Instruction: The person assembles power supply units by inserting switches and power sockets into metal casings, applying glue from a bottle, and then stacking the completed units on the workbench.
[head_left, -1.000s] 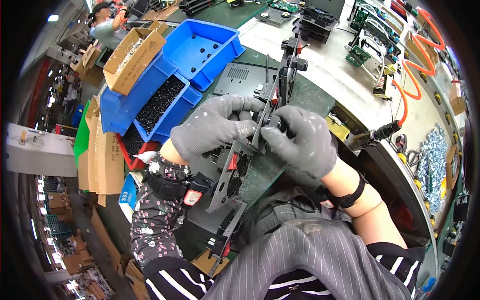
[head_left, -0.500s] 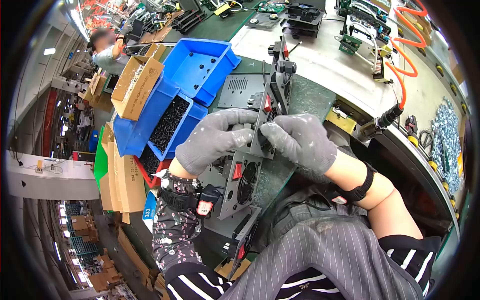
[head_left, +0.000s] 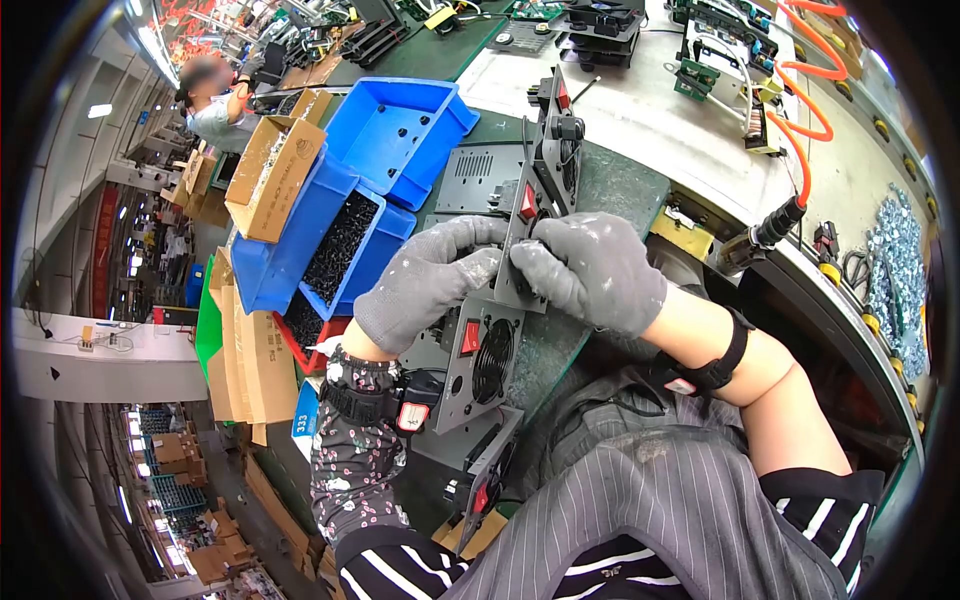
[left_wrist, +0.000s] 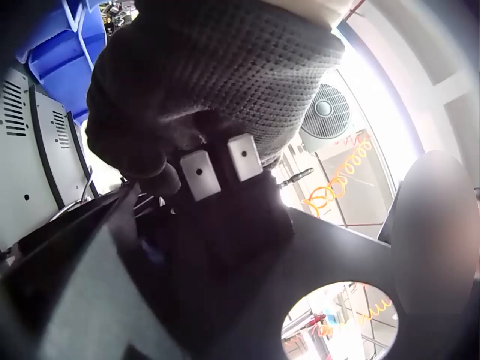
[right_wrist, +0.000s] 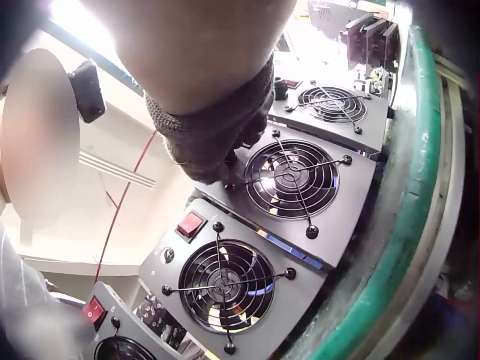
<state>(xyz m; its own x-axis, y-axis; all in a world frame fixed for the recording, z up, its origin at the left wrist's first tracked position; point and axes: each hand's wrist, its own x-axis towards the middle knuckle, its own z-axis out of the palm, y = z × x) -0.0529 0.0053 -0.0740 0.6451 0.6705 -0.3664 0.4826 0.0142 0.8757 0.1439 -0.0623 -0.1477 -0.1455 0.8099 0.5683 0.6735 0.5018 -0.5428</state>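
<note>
My gloved left hand is behind an upright grey metal panel, index finger and thumb curled together against its back. On the front face, my gloved right hand pinches a small black fitting just below the red rocker switch; the fingers almost wholly hide it. The left wrist view shows the switch's black back with two metal terminals beside the glove. In the right wrist view, the same panel carries a fan with a wire grille, and the right glove covers its upper left corner.
Nearer stands a similar fan panel with a bare round hole; one behind has a black cable gland. Blue bins, one full of black screws, stand left. An air screwdriver hangs right on an orange coiled hose. Another person works far left.
The head view has swung, so the bench shifts slightly. Both hands stay at the same panel; the right hand has turned and its fingers have closed more tightly against the front face.
</note>
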